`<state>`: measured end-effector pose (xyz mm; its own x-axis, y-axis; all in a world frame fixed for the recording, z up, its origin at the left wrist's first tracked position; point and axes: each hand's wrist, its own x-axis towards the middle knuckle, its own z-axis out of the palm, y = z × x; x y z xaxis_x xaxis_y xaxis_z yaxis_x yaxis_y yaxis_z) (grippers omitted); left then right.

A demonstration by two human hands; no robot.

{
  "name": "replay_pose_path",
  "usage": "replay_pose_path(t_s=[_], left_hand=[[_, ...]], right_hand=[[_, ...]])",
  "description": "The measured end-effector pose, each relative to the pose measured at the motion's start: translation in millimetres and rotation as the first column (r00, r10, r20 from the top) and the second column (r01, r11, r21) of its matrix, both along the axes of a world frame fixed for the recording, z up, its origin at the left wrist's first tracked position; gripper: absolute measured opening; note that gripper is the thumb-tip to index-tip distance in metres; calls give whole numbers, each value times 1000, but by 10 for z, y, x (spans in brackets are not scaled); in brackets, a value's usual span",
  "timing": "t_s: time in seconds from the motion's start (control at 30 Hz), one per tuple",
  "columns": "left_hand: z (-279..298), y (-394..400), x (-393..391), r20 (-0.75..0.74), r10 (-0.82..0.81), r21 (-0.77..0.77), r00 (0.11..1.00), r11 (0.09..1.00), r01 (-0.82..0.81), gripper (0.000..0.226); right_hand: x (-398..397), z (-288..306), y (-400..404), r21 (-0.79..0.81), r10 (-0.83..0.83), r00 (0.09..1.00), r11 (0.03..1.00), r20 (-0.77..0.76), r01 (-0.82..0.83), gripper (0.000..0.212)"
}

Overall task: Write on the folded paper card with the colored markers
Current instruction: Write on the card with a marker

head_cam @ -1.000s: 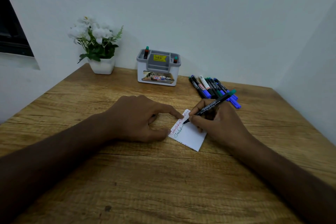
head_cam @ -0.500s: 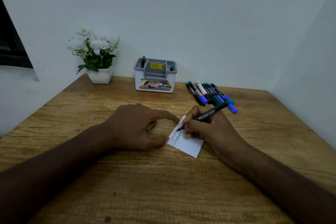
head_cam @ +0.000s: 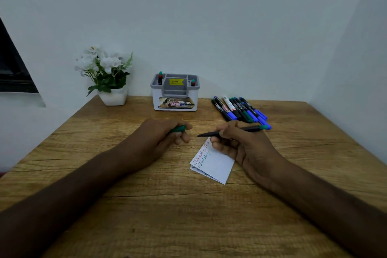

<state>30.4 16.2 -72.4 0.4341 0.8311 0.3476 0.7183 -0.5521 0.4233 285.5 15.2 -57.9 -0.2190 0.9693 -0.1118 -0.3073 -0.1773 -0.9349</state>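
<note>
The right hand (head_cam: 240, 144) pinches a slim black marker with a green end (head_cam: 234, 130) near its tip, nib lifted just off the paper, while the left hand (head_cam: 161, 138) curls round a small green cap (head_cam: 178, 129). The small white folded paper card (head_cam: 213, 163), lined in red and green, lies flat near the middle of the wooden surface (head_cam: 167, 216), its far corner under the right fingers. It looks light and limp, likely to skid or spring open, so it wants pressing flat at a blank edge away from wet ink.
</note>
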Motion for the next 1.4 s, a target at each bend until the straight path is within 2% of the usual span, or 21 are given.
replay_pose_path(t_s=[0.17, 0.3, 0.43, 0.57, 0.67, 0.77, 0.8, 0.93, 1.13, 1.23, 1.3, 1.4], left_hand=[[2, 0, -13, -32, -20, 68, 999, 997, 23, 32], [-4, 0, 21, -37, -29, 69, 999, 997, 31, 32], [-12, 8, 25, -78, -10, 72, 997, 997, 15, 33], [-20, 2, 43, -96, -27, 79, 995, 996, 34, 30], [-10, -16, 58, -84, -12, 94, 996, 995, 20, 35], [-5, -55, 115, -97, -19, 118, 995, 992, 30, 35], [-3, -70, 145, -100, -23, 127, 995, 991, 35, 36], [2, -92, 264, -103, -6, 128, 995, 992, 19, 35], [55, -127, 345, -126, 29, 121, 992, 993, -14, 41], [95, -145, 396, -159, 23, 192, 987, 981, 8, 31], [74, -119, 386, -168, 82, 290, 982, 956, -30, 27], [115, -20, 282, -65, 155, 363, 986, 924, -122, 28]], right_hand=[[6, 13, -5, -65, -13, 995, 998, -102, 6, 13], [-15, 7, -9, -46, -6, 997, 999, -80, 2, 13], [-19, 6, -7, -38, -4, 997, 999, -72, 1, 24], [-10, -25, 5, -18, 29, 998, 999, -47, -30, 9], [-2, -50, 10, 49, 55, 998, 997, 44, -57, 11], [0, -55, -21, 173, 54, 952, 979, 301, -110, 17], [2, -58, -27, 192, 49, 942, 974, 333, -118, 18], [6, -67, -31, 183, 7, 966, 981, 260, -56, 22], [0, -63, -43, 174, 38, 973, 982, 226, -78, 23], [-8, -75, -54, 214, 6, 957, 974, 290, -71, 26], [-9, -80, -45, 253, -24, 940, 965, 341, -67, 30], [-23, -66, -48, 287, 11, 890, 945, 457, -159, 46]])
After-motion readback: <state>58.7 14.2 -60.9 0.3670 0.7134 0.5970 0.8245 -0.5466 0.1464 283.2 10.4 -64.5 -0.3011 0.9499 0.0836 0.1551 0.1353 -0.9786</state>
